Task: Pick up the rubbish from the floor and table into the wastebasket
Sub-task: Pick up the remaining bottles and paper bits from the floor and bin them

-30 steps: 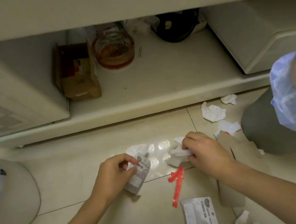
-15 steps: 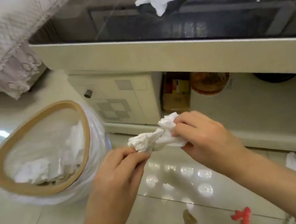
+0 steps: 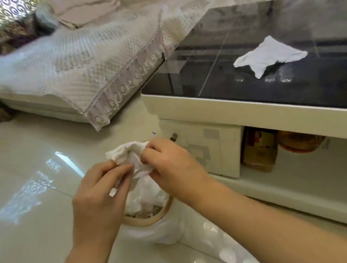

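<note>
Together, both my hands held a crumpled white tissue wad (image 3: 130,158) directly above the wastebasket (image 3: 152,219); my left hand (image 3: 98,201) pinched its near edge between thumb and curled fingers, and a small scrap of paper showed beneath that grip; my right hand (image 3: 173,167) had its fingers curled round the wad's other side. The wastebasket stood on the glossy floor (image 3: 24,221) just beside the low table (image 3: 254,105), its tan rim lined with a pale bag, white paper already lying inside; another crumpled tissue (image 3: 269,55) lay on the table's dark glass top, well apart from my hands.
</note>
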